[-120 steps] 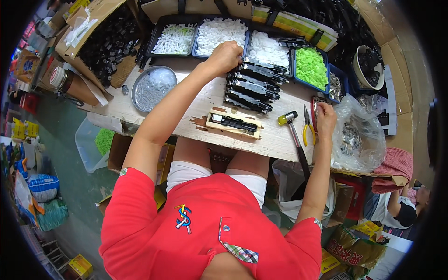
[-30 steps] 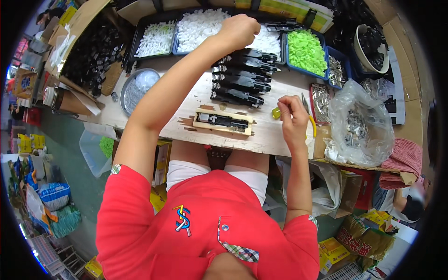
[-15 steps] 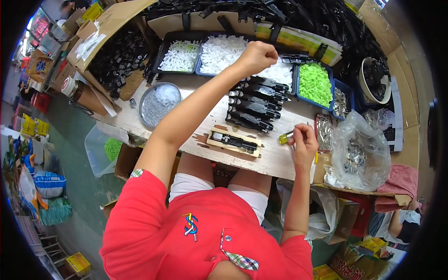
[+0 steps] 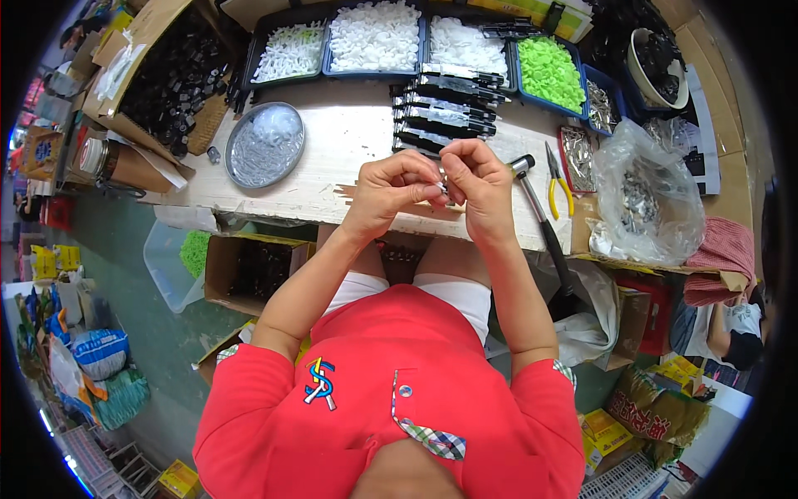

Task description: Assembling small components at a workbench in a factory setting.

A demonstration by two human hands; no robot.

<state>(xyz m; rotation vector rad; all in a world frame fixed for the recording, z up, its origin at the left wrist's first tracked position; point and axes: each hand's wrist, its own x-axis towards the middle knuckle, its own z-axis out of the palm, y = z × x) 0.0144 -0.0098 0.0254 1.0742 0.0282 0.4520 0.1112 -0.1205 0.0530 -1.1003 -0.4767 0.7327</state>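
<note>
Close together over the table's near edge, my left hand [image 4: 397,193] and my right hand [image 4: 482,190] pinch a small white part [image 4: 441,188] between their fingertips. Fingers cover most of this part, and its exact kind does not show. Behind my hands lies a row of several long black assemblies [image 4: 445,112] with metal pieces. The wooden holding block is almost wholly hidden beneath my hands. To the right of my right hand rests a hammer [image 4: 540,218], its black handle reaching over the table edge. Beside it are pliers [image 4: 558,182] with yellow grips.
Trays of white parts [image 4: 376,37] and green parts [image 4: 550,73] line the back. A round metal dish [image 4: 236,170] stands left, near a box of black parts [image 4: 170,91]. At right are a red tray [image 4: 575,158] of metal pieces and a clear plastic bag [image 4: 644,237].
My left hand has come back from the white-part trays toward me. My right hand has left the yellow-ended tool at the right, and both hands now meet at the small white part.
</note>
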